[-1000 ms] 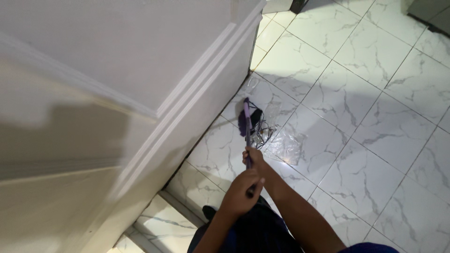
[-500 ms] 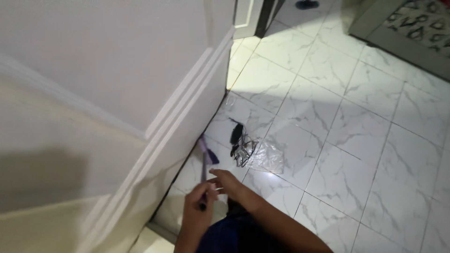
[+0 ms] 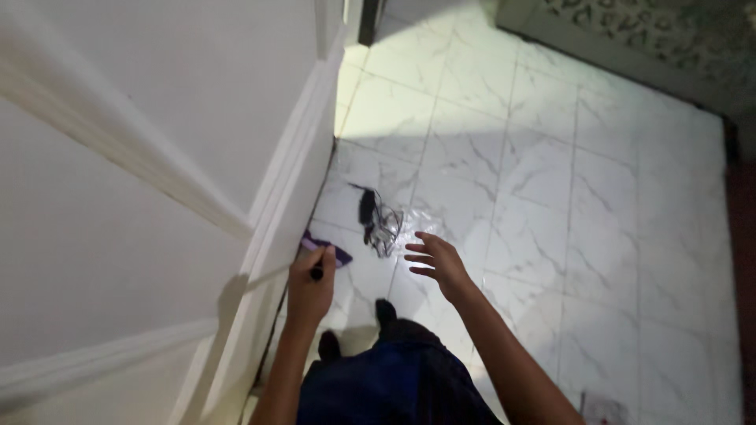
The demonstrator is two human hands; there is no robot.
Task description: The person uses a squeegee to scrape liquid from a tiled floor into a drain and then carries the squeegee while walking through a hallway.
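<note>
My left hand (image 3: 309,285) is closed around the thin dark handle of a purple brush (image 3: 321,250), whose head rests against the lower edge of the white panelled door (image 3: 157,181). My right hand (image 3: 437,264) hovers open above the floor with fingers spread, holding nothing. Just beyond it, a small black object with a tangle of thin wire (image 3: 376,222) lies on the white marble tiles (image 3: 512,181).
A patterned rug (image 3: 646,31) lies at the far top right. A dark strip (image 3: 740,260) runs along the right edge. A small pinkish thing (image 3: 602,408) sits on the floor at the bottom right. My feet and dark clothing (image 3: 386,370) are below.
The view has swung right and up. My right hand has let go of the brush and opened over the floor. My left hand has moved the brush to the door's edge.
</note>
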